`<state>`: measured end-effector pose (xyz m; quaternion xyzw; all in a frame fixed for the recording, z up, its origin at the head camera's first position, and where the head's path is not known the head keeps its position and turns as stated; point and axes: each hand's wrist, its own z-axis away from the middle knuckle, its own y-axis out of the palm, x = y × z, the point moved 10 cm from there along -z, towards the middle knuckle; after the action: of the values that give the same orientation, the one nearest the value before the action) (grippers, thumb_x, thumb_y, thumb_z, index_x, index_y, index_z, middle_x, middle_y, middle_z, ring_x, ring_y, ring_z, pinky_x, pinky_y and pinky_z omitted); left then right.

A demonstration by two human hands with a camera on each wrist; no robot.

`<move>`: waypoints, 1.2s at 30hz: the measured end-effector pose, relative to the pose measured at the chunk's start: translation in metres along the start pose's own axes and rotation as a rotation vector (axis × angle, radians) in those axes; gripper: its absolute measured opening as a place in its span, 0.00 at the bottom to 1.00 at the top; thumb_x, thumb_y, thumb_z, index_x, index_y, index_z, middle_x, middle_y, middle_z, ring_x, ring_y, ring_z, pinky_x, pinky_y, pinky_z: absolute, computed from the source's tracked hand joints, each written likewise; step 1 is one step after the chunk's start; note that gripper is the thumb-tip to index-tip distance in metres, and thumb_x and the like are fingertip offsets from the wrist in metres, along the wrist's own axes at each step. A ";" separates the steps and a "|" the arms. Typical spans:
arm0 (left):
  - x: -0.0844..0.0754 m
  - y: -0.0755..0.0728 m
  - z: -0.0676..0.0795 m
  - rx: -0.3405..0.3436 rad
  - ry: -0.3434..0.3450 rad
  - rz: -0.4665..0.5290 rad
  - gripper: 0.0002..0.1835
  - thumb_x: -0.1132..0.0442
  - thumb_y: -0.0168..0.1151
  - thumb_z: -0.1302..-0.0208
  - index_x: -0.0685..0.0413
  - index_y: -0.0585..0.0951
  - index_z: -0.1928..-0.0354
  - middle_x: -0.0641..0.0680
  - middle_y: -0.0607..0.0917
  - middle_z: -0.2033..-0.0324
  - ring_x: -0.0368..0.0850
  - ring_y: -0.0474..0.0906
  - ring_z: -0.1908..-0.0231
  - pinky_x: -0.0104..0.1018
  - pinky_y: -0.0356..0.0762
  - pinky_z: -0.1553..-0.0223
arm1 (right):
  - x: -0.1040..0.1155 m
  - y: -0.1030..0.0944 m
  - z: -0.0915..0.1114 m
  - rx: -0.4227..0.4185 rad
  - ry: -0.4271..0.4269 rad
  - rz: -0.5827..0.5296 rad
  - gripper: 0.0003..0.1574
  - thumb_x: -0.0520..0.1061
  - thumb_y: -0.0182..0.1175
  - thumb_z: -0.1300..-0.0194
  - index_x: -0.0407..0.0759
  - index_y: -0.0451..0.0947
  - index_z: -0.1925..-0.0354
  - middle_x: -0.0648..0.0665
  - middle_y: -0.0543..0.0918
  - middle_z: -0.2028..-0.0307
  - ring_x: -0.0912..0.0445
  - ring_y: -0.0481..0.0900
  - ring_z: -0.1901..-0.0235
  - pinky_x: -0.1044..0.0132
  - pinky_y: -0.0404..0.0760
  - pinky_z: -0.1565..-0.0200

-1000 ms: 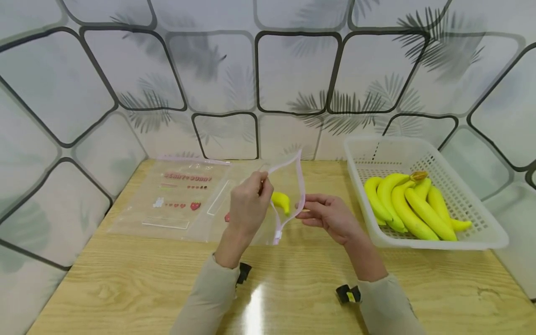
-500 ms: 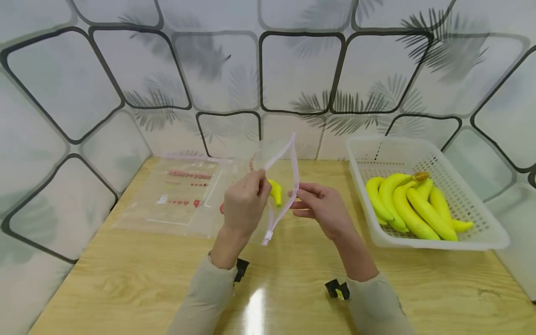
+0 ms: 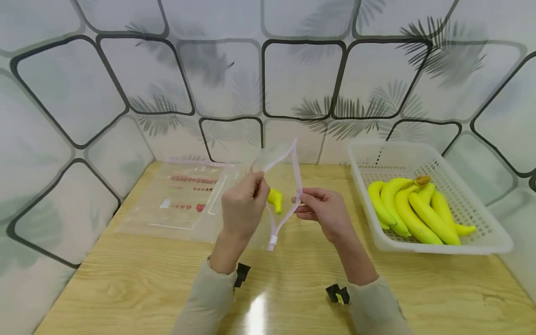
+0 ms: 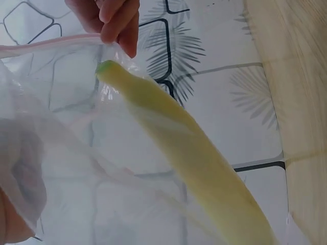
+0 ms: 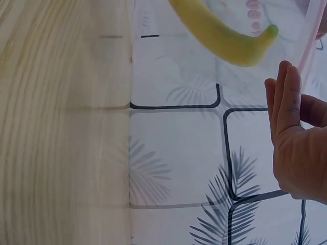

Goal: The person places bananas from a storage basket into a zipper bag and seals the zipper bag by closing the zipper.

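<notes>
We pinch a clear pink-rimmed plastic bag (image 3: 297, 167) around a curved yellow banana (image 3: 275, 200)
Left hand (image 3: 244, 200) 9 o'clock, right hand (image 3: 326, 209) 3: best spread evenly.

Basket (image 3: 444, 248) of bananas (image 3: 414, 214) and a flat printed bag (image 3: 177, 197) on a wood-grain bench (image 3: 138, 284).
The basket is white, perforated and set at the right; its yellow bananas lie bunched side by side, a brown stem end (image 3: 422, 180) at the far side and one tip poking out rightward. The clear bag lies flat at the left, with a pink strip (image 3: 197, 163) along its far edge, red lettering (image 3: 194, 179) and small red motifs below. Behind, a pale backdrop (image 3: 303, 79) carries rounded black and grey outlines and grey palm fronds (image 3: 356, 114). A white glare (image 3: 255, 314) shines on the near part of the bench.
</notes>
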<state>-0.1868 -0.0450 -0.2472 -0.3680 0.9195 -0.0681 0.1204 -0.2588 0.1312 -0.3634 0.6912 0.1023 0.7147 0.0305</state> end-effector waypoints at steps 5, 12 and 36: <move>-0.001 -0.001 -0.004 0.010 0.005 0.012 0.03 0.78 0.62 0.46 0.66 0.81 0.71 0.54 0.78 0.83 0.42 0.70 0.86 0.32 0.70 0.84 | 0.013 0.007 -0.004 -0.024 -0.071 -0.078 0.17 0.36 0.59 0.30 0.24 0.78 0.47 0.45 0.89 0.68 0.57 0.86 0.76 0.64 0.86 0.67; -0.004 -0.003 -0.009 0.007 0.028 0.011 0.03 0.78 0.62 0.45 0.67 0.82 0.70 0.55 0.80 0.82 0.43 0.71 0.86 0.33 0.72 0.84 | 0.019 0.002 -0.006 -0.055 -0.109 -0.058 0.14 0.35 0.59 0.30 0.26 0.80 0.50 0.46 0.89 0.70 0.57 0.85 0.77 0.63 0.86 0.68; 0.012 0.025 0.001 0.151 -0.065 -0.024 0.04 0.78 0.59 0.45 0.67 0.81 0.69 0.53 0.78 0.86 0.38 0.64 0.89 0.30 0.63 0.88 | -0.008 -0.012 -0.020 0.054 -0.022 0.292 0.19 0.36 0.57 0.29 0.23 0.77 0.45 0.29 0.86 0.57 0.57 0.86 0.74 0.63 0.86 0.67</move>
<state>-0.2114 -0.0359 -0.2552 -0.3709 0.9028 -0.1270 0.1768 -0.2796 0.1396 -0.3744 0.7071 0.0196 0.7009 -0.0915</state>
